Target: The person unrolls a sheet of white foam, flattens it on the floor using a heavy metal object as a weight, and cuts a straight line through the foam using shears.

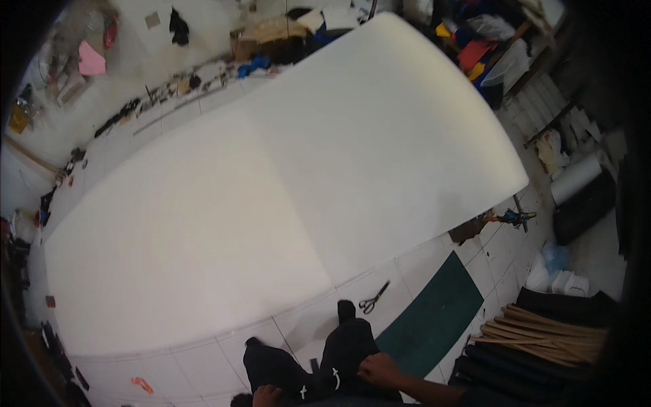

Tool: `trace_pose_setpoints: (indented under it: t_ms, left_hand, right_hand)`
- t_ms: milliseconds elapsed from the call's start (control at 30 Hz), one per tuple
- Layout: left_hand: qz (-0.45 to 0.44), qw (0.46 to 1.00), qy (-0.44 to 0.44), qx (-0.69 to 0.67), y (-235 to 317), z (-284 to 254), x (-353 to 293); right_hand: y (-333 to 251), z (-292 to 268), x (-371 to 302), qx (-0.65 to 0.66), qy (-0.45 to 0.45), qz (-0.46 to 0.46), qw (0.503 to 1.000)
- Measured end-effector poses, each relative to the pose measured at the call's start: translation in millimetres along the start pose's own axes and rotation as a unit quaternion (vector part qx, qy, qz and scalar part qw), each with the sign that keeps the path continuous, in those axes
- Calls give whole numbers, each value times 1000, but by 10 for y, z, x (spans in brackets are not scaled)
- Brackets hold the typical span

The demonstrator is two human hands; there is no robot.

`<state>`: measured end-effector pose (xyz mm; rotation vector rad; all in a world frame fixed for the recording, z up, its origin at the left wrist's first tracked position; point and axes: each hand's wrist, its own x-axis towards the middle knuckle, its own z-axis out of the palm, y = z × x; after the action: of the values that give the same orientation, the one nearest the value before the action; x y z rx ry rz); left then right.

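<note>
My right hand [380, 370] rests against the thigh of my dark trousers [349, 342], its fingers curled in; what they hold, if anything, is hidden. At the lower edge my left hand [266, 395] lies by the other thigh, only partly in view, with its fingers bent. A very large white sheet [183, 230] is spread over the floor in front of me, its right part [400, 129] looking greyer beyond a straight line. Neither hand touches it. A pair of scissors [374, 297] lies on the tiles between the sheet and a dark green piece [437, 315].
To my right are stacked brown strips [542, 332] and dark rolls [583, 203]. Colourful scraps [475, 54] pile up at the far right. An orange item [142, 385] lies on the tiled floor at the near left. Clutter [196, 78] lines the far wall.
</note>
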<state>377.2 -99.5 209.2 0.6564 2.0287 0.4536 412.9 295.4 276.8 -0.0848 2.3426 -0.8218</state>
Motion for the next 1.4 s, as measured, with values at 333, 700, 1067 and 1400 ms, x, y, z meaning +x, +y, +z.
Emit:
trace_pose_setpoints:
  t_ms: [333, 700, 1067, 1400]
  left_hand:
    - [-204, 955, 111, -187, 483, 382, 866]
    - [-201, 917, 344, -25, -587, 810, 2357]
    - [-204, 957, 41, -204, -1540, 353, 2762]
    - [-94, 960, 151, -214, -1280, 41, 3294]
  right_hand:
    - [1266, -331, -578, 253, -562, 103, 780]
    - [3759, -358, 2506, 361, 206, 153, 896]
    - [6351, -979, 3372, 436, 746, 188, 467]
    - [4134, -1239, 4848, 319, 668, -87, 667]
